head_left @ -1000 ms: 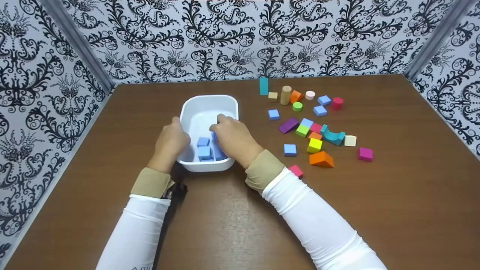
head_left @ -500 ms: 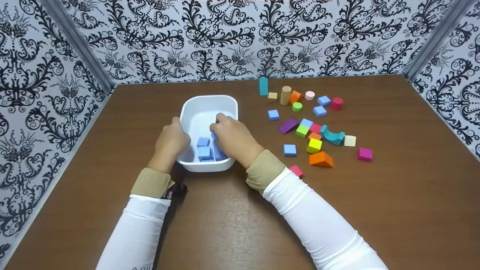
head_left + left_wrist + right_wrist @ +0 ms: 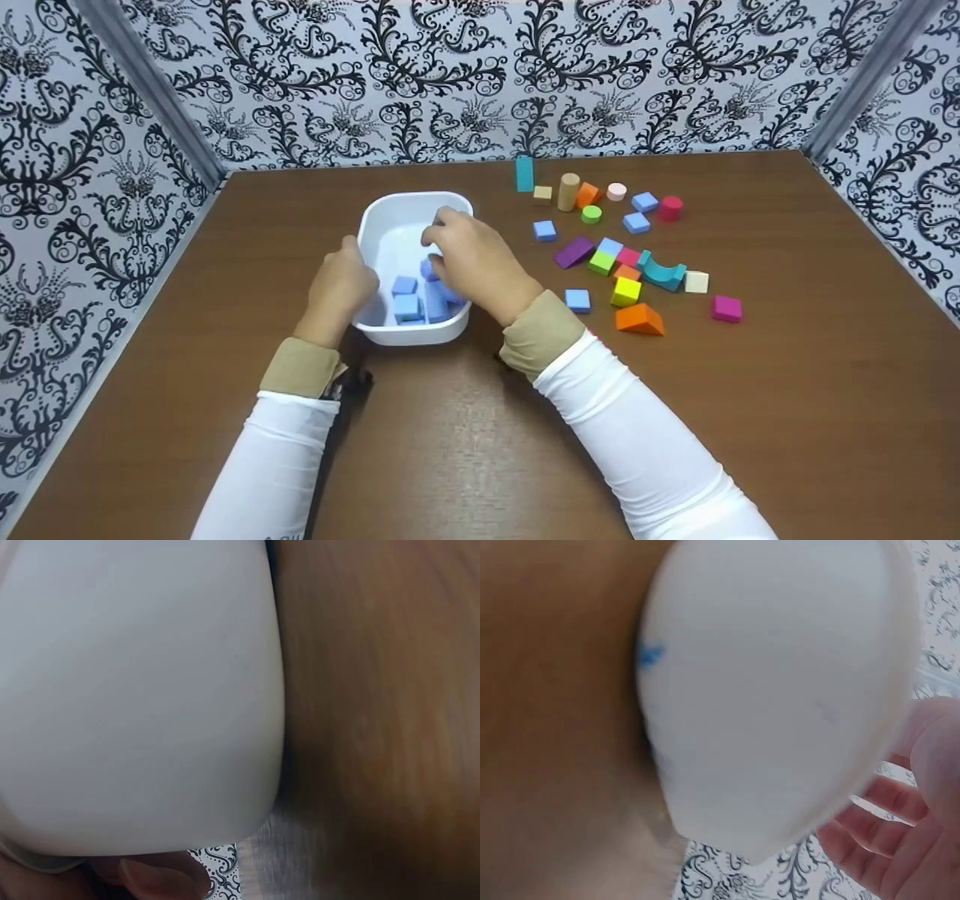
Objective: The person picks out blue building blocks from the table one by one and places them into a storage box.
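Observation:
A white plastic tub (image 3: 397, 225) stands on the brown table, with several blue toy blocks (image 3: 407, 307) lying in its near half. On the tub's left side, my left hand (image 3: 341, 285) grips the rim; in the left wrist view its fingers (image 3: 157, 877) show below the tub's white wall. My right hand (image 3: 480, 259) hovers over the right rim, thumb and fingers parted, with nothing between them. Just under its thumb lies a blue block (image 3: 428, 270). The right wrist view shows the right fingers (image 3: 892, 799) loosely bent beside the tub's outer wall.
Right of the tub, several coloured blocks are spread out: an orange triangular one (image 3: 640, 320), a yellow cube (image 3: 626, 292), a teal arch (image 3: 663, 273), a wooden cylinder (image 3: 568, 192) and blue squares such as one near the right sleeve (image 3: 577, 301). A patterned wall (image 3: 480, 90) borders the table.
My right hand has lifted off the blue block in the tub and opened, shifting slightly right. The left hand has kept its hold on the rim.

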